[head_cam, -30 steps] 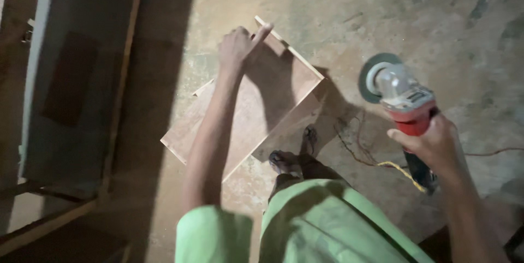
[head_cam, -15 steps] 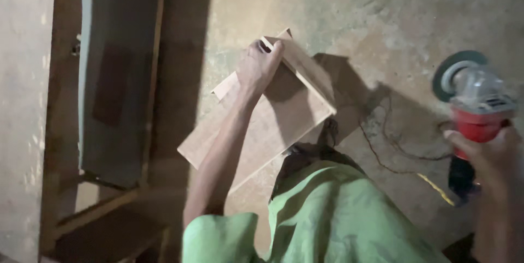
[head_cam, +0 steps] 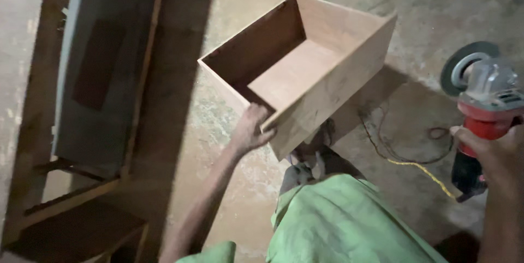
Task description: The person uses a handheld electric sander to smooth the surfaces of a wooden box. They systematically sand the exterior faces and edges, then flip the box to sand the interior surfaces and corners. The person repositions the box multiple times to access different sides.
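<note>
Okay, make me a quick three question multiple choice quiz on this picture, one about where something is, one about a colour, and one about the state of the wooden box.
1. Where does the left hand grip the wooden box?
A. at its near corner
B. at its far wall
C. underneath its middle

2. What colour is the body of the angle grinder in the right hand?
A. blue
B. red
C. yellow

3. How is the box?
A. lying flat, open side down
B. closed with a lid
C. lifted, tilted, open side up and empty

Answers: 1 A, the fingers wrap the corner nearest the person. 2 B, the housing by the disc guard is red. 3 C, its bare inside faces the camera.
</note>
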